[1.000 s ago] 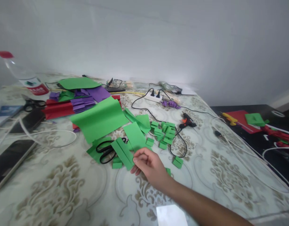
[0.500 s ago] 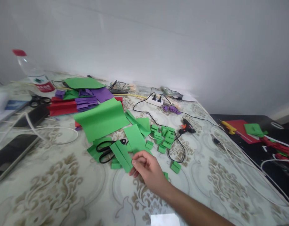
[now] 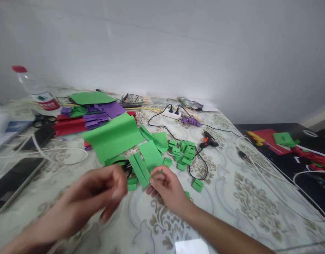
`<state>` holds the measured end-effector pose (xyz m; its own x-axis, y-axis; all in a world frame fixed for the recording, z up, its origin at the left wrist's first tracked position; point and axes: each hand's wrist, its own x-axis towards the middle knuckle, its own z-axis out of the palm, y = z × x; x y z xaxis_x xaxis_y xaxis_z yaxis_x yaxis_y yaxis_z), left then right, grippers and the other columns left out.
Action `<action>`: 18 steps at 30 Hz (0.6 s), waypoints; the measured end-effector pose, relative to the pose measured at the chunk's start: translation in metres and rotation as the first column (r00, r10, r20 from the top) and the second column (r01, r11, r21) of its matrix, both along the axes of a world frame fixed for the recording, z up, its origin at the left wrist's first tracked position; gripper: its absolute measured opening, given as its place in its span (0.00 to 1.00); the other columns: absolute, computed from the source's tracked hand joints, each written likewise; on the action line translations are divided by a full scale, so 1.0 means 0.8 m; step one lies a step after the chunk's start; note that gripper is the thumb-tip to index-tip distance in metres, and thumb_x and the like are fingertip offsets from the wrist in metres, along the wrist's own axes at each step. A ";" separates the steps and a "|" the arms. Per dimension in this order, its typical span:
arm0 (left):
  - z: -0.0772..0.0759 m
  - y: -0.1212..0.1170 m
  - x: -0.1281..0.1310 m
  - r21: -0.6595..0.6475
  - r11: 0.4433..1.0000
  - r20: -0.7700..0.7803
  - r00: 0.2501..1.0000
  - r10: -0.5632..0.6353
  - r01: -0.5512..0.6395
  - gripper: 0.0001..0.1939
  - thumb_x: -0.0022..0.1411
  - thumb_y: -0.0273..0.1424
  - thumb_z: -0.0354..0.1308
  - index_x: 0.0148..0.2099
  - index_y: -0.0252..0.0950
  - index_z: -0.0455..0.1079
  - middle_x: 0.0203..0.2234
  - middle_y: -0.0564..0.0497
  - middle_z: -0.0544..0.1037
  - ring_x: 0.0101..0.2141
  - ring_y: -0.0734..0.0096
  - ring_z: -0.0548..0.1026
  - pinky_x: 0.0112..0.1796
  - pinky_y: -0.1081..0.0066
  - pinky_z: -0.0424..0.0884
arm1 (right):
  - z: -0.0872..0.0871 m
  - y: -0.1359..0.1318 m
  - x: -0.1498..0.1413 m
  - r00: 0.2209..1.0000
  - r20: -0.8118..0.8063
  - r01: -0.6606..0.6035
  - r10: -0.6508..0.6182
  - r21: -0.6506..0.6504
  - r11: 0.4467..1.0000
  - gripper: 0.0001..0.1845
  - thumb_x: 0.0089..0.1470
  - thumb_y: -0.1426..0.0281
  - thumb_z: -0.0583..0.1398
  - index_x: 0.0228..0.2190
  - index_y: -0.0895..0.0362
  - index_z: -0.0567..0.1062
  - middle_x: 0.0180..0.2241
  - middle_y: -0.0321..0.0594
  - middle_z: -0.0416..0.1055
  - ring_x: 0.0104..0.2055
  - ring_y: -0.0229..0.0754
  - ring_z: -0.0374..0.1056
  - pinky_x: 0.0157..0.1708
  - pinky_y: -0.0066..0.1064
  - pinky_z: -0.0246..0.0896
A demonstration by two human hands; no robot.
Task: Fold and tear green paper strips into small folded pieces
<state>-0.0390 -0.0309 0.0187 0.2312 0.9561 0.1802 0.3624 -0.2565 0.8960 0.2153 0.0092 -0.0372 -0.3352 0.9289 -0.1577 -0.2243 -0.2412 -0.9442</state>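
My right hand [image 3: 166,188] pinches the lower right edge of a folded green paper strip [image 3: 139,170] between thumb and fingers, tilted just above the table. To its left, my left hand [image 3: 99,192] hovers with loosely curled fingers, slightly blurred, and nothing shows in it. Black-handled scissors [image 3: 127,166] lie partly hidden behind the strip and the left hand. A flat green paper piece [image 3: 152,155] rests behind the strip. Several small folded green pieces [image 3: 182,153] are heaped to the right, and another folded piece [image 3: 197,185] lies nearer.
A large green sheet [image 3: 113,135] and purple folded paper [image 3: 95,120] lie at the left. Behind the pile is a white power strip [image 3: 171,113]; a glue gun [image 3: 208,140] with its black cord sits right. A bottle [image 3: 43,95] and a phone [image 3: 16,181] stand left.
My left hand has come into view from the lower left and now covers part of the scissors' area. The right hand still holds the strip, nearly unmoved. The view has shifted slightly.
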 end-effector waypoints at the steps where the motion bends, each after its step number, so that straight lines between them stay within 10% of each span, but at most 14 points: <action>1: -0.002 0.018 0.011 -0.028 0.999 -0.002 1.000 -0.022 0.022 0.21 0.76 0.44 0.53 0.32 0.37 0.71 0.22 0.52 0.75 0.23 0.72 0.72 0.25 0.72 0.72 | 0.001 0.000 0.001 1.000 0.005 -0.001 0.001 0.008 1.000 0.24 0.52 0.52 0.71 0.38 0.54 0.70 0.24 0.30 0.74 0.27 0.40 0.77 0.27 0.28 0.68; 8: -0.058 0.051 0.042 0.160 0.985 -0.209 0.973 0.102 -0.069 0.23 0.75 0.39 0.51 0.26 0.38 0.62 0.17 0.57 0.64 0.19 0.75 0.62 0.22 0.73 0.58 | 0.013 -0.002 0.005 0.999 0.042 0.008 -0.006 -0.039 0.999 0.25 0.52 0.52 0.72 0.38 0.53 0.69 0.25 0.32 0.76 0.28 0.43 0.78 0.27 0.30 0.70; 13: -0.049 0.043 0.035 0.238 0.971 -0.192 0.981 0.029 0.018 0.06 0.74 0.31 0.52 0.46 0.38 0.70 0.32 0.51 0.75 0.30 0.70 0.72 0.31 0.72 0.70 | 0.018 -0.001 0.007 1.000 0.018 -0.015 0.016 -0.071 0.997 0.24 0.51 0.55 0.73 0.38 0.53 0.69 0.24 0.31 0.76 0.28 0.43 0.79 0.27 0.29 0.71; 18: -0.046 0.040 0.040 0.367 0.923 -0.295 0.955 -0.004 0.117 0.14 0.67 0.30 0.60 0.54 0.40 0.70 0.54 0.42 0.71 0.54 0.53 0.72 0.53 0.57 0.73 | 0.019 -0.002 0.007 0.995 -0.065 -0.089 0.082 -0.124 0.988 0.22 0.52 0.56 0.72 0.38 0.53 0.69 0.24 0.32 0.77 0.28 0.42 0.79 0.27 0.29 0.70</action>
